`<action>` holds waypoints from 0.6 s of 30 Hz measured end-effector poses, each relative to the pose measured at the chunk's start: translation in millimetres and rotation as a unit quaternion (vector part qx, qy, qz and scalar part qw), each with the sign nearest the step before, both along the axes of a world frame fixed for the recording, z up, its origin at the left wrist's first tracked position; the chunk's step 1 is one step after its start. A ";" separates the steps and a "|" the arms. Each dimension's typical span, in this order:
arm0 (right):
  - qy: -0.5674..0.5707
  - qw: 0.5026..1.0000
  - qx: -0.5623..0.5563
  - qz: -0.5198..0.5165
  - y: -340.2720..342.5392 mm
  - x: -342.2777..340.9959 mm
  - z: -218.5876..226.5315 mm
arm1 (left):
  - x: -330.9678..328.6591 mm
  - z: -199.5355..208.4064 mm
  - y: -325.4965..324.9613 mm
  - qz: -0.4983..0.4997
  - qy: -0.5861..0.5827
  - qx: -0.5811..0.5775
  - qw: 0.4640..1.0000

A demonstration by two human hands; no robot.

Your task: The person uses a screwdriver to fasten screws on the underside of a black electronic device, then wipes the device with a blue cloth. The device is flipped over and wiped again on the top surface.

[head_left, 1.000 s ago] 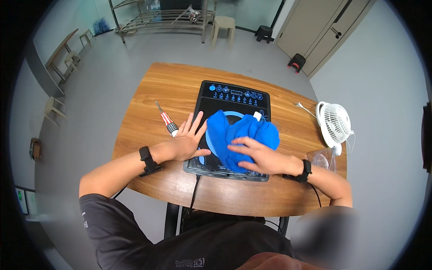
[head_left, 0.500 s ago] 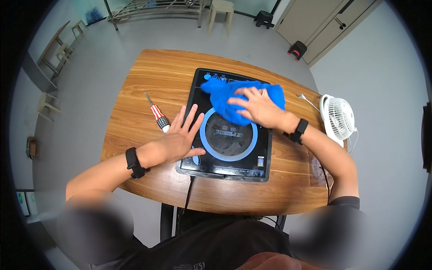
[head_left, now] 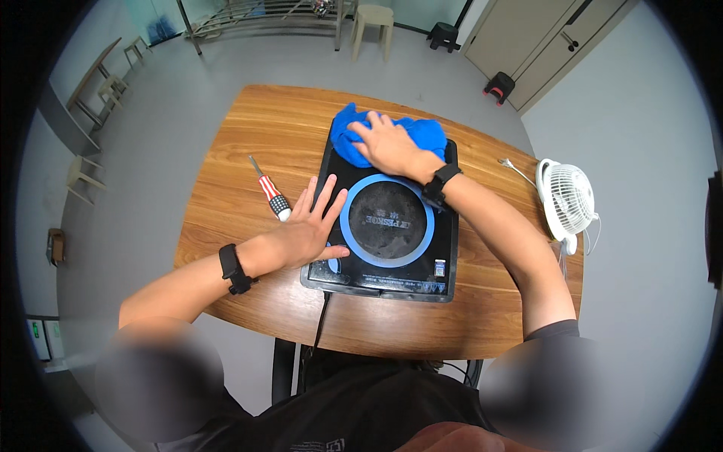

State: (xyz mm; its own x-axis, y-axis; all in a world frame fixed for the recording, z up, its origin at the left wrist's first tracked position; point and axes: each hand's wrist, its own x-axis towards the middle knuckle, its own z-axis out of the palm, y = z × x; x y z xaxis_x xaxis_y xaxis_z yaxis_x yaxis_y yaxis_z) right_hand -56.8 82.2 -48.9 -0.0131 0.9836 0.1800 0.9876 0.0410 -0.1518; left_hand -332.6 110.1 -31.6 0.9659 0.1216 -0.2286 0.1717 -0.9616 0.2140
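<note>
A black induction cooktop (head_left: 392,226) with a blue ring lies on the wooden table in front of me. My left hand (head_left: 303,232) rests flat on its left side, fingers spread and holding nothing. Over the cooktop's far edge, my right hand (head_left: 390,147) presses on a bunched blue cloth (head_left: 431,135), its fingers bent on top of it. The cloth covers the far strip of the cooktop. Left of the cooktop, close to my left hand, lies a screwdriver (head_left: 269,188) with a red, white and dark patterned handle.
A white fan (head_left: 566,197) stands at the table's right edge, with a plug (head_left: 508,163) on a cord beside it. From the cooktop's near edge a black cable (head_left: 322,320) runs off the table (head_left: 226,188). Stools and a metal rack stand farther back.
My right hand has pushed the blue cloth away from me and to the left, uncovering the whole blue ring. My left hand stays at the same spot on the cooktop.
</note>
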 end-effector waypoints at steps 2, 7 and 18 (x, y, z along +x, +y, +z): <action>0.008 1.000 -0.023 0.007 -2.7 -14.8 4.6 | -1.1 -2.2 -0.7 0.001 -0.008 0.005 1.000; 0.020 0.998 -0.057 0.001 -8.5 -22.3 9.6 | -2.8 -3.9 -1.6 -0.001 -0.039 0.012 0.999; 0.029 0.995 -0.075 -0.060 1.9 -24.1 2.7 | -51.9 19.8 -42.2 -0.036 0.004 -0.035 0.999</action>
State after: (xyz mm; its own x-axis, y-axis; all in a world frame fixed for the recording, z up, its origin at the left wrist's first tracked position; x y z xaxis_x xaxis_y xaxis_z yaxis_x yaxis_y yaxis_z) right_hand -80.9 84.1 -46.2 0.1120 0.9933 0.0284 0.9736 -0.1040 -0.2034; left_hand -384.4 67.8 -11.8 0.9698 0.0346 -0.2415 0.1038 -0.9544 0.2800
